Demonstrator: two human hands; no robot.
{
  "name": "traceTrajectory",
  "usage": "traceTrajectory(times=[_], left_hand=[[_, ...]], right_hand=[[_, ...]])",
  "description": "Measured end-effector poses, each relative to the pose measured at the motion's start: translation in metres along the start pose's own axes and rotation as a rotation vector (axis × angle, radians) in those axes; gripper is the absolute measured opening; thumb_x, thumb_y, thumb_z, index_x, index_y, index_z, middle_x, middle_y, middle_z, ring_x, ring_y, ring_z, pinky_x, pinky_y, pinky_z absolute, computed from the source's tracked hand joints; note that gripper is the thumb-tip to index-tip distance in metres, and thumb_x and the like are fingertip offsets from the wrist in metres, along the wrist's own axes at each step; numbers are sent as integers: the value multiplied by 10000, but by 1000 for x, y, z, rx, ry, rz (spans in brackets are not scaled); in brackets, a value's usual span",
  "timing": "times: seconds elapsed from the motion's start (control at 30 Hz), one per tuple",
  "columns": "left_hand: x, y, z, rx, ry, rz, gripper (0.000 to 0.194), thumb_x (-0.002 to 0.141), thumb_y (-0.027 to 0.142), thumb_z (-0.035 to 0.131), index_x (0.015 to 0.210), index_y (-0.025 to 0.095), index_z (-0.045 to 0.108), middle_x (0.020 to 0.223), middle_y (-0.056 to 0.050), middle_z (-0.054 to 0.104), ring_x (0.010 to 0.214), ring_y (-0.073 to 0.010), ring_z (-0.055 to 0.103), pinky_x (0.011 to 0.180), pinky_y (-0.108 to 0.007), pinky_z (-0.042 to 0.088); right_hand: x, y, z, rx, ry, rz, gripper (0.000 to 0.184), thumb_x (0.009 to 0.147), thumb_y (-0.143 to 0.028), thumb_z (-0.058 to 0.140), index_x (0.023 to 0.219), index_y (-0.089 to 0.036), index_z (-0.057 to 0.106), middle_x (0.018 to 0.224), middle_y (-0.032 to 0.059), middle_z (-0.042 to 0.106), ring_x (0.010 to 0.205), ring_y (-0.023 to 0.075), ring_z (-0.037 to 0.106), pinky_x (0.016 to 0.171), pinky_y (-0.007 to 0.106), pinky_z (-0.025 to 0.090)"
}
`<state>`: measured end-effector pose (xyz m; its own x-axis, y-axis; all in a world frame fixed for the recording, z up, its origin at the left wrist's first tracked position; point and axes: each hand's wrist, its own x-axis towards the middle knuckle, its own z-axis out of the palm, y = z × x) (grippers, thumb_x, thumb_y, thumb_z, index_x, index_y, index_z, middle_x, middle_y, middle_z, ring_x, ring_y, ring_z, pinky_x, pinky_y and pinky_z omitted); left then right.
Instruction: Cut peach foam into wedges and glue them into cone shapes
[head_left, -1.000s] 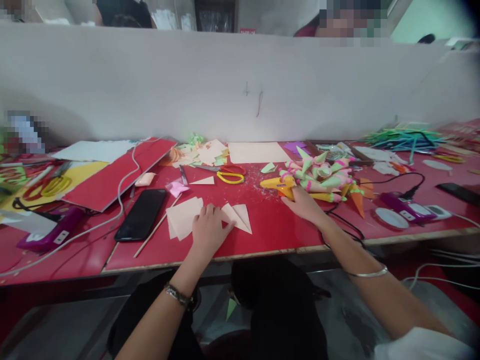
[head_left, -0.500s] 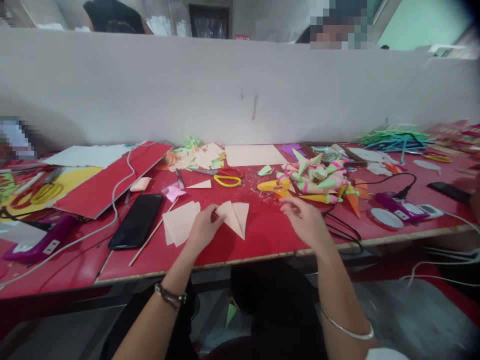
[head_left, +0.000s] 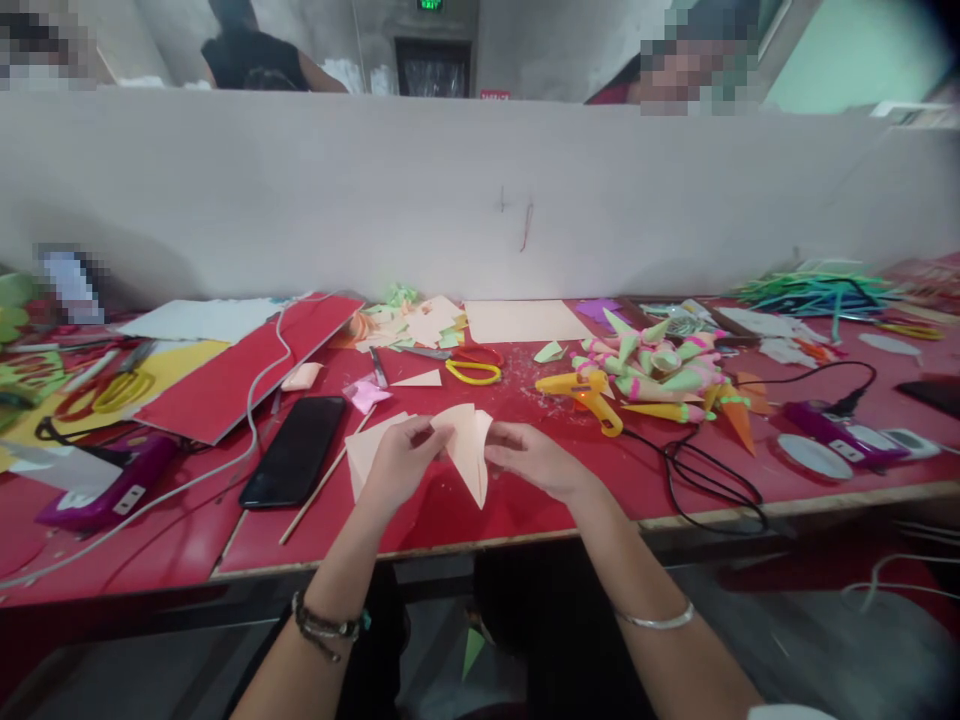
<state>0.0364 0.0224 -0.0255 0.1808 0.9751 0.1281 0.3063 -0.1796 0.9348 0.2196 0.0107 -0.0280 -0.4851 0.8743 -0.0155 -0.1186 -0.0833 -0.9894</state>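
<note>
Both hands hold one peach paper triangle point(head_left: 468, 445) just above the red table point(head_left: 540, 500), its point hanging down. My left hand point(head_left: 401, 460) pinches the triangle's left upper corner. My right hand point(head_left: 529, 458) pinches its right edge. A small stack of peach paper pieces point(head_left: 364, 445) lies on the table just left of my left hand. A yellow glue gun point(head_left: 589, 392) lies beyond my right hand, its black cord point(head_left: 697, 475) looping to the right.
A black phone point(head_left: 295, 450) and a thin wooden stick point(head_left: 324, 480) lie to the left. Yellow scissors point(head_left: 469, 368), paper scraps and a heap of pink-and-green paper cones point(head_left: 660, 365) sit further back. Purple devices point(head_left: 832, 430) and cables flank the work area. A white partition point(head_left: 480, 190) walls the back; people sit beyond it.
My right hand left the glue gun and came across to the middle. My left hand lifted a peach triangle off the table, and both hands now hold it.
</note>
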Motion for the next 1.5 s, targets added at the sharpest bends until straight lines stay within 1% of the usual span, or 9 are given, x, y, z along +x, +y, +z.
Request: traceTrajectory(times=[0.1, 0.33, 0.53, 0.6, 0.7, 0.87, 1.0, 1.3, 1.5], left_hand=[[-5, 4, 0, 28, -15, 18, 281, 751, 365, 519, 569, 152, 532, 544, 23, 520, 560, -111, 491, 539, -210, 368], [-9, 10, 8, -247, -161, -99, 331, 772, 429, 468, 710, 144, 625, 665, -17, 613, 654, -141, 567, 654, -254, 467], [-11, 12, 4, -266, -86, -140, 506, 812, 511, 334, 850, 130, 664, 834, -86, 662, 746, -182, 599, 680, -291, 468], [-13, 15, 3, -205, -87, -121, 471, 788, 513, 389, 895, 142, 658, 875, -83, 664, 789, -194, 600, 697, -294, 462], [-18, 18, 9, -110, -114, -74, 377, 678, 418, 600, 945, 153, 618, 887, -64, 666, 816, -203, 601, 715, -291, 458], [-23, 18, 30, -203, 86, -49, 235, 685, 343, 610, 801, 139, 618, 766, -44, 671, 709, -171, 602, 651, -260, 453], [-21, 15, 38, -224, 223, -108, 230, 680, 358, 614, 651, 130, 614, 621, -7, 629, 610, -129, 551, 580, -223, 419], [-21, 19, 37, -242, 283, -87, 273, 724, 379, 570, 578, 149, 573, 506, 37, 492, 533, -93, 446, 531, -197, 365], [-20, 17, 30, -246, 329, -68, 247, 740, 372, 549, 629, 154, 580, 563, 18, 525, 550, -96, 443, 526, -193, 362]], right_hand=[[1, 4, 2, -6, 8, -14, 208, 727, -294, 613, 895, -174, 639, 712, -22, 595, 560, 62, 475, 555, 197, 389], [4, 10, 7, 0, 127, 24, 224, 711, -324, 626, 858, -156, 626, 644, -28, 573, 466, 32, 426, 440, 170, 318], [4, 12, 14, 150, 363, -24, 226, 656, -342, 662, 746, -142, 611, 555, -21, 591, 448, 67, 511, 431, 184, 372], [4, 11, 19, 244, 464, -56, 211, 637, -329, 674, 707, -141, 610, 585, 0, 619, 511, 94, 567, 497, 203, 430], [3, 9, 27, 337, 538, -105, 197, 626, -312, 680, 716, -146, 623, 612, 15, 636, 568, 124, 595, 589, 248, 476], [2, 8, 37, 373, 603, -169, 192, 608, -291, 699, 718, -154, 620, 611, -9, 607, 567, 106, 553, 561, 235, 464], [1, 9, 39, 374, 569, -162, 162, 622, -285, 691, 658, -151, 609, 532, -39, 558, 490, 69, 491, 496, 198, 421], [-3, 9, 36, 179, 571, -199, 181, 681, -317, 642, 629, -154, 581, 525, -32, 549, 428, 69, 463, 437, 210, 369], [-4, 9, 33, 171, 592, -194, 197, 679, -330, 641, 619, -155, 571, 509, -27, 535, 428, 73, 458, 430, 208, 370]])
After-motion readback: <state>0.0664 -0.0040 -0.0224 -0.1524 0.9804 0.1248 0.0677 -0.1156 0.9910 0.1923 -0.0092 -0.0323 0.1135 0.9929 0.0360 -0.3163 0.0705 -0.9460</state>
